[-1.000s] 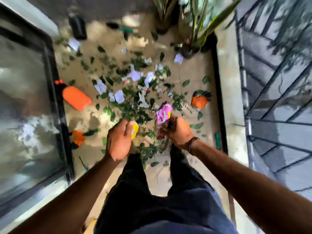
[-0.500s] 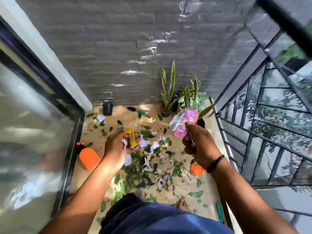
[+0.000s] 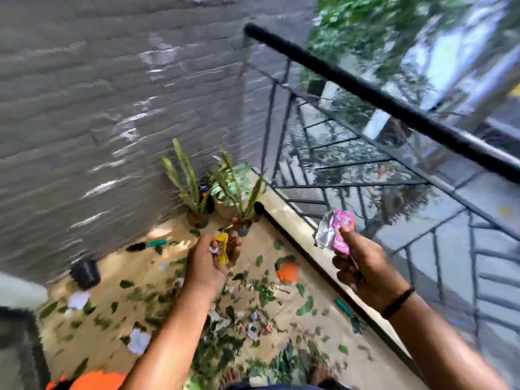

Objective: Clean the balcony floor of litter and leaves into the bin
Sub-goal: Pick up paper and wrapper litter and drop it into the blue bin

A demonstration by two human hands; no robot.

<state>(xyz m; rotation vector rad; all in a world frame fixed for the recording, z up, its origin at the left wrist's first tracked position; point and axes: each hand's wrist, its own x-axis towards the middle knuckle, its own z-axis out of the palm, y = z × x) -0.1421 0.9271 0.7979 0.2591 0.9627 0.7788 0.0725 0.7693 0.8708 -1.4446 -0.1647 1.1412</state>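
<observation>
Balcony floor (image 3: 118, 280): leaves, paper scraps.
Hands: your left hand (image 3: 209, 263) pinches yellow wrapper (image 3: 222, 247); right hand (image 3: 365, 271) grips pink wrapper (image 3: 337, 230) — near railing (image 3: 365, 88).
Risk: loosened grip — wrapper blows through.

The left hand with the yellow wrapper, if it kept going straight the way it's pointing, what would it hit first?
Probably the potted plants in the corner. The left hand, gripping the yellow wrapper, points up-frame toward them, with nothing visible between. Depth is unclear, so it may pass over the nearest pot and reach the grey wall.
</observation>
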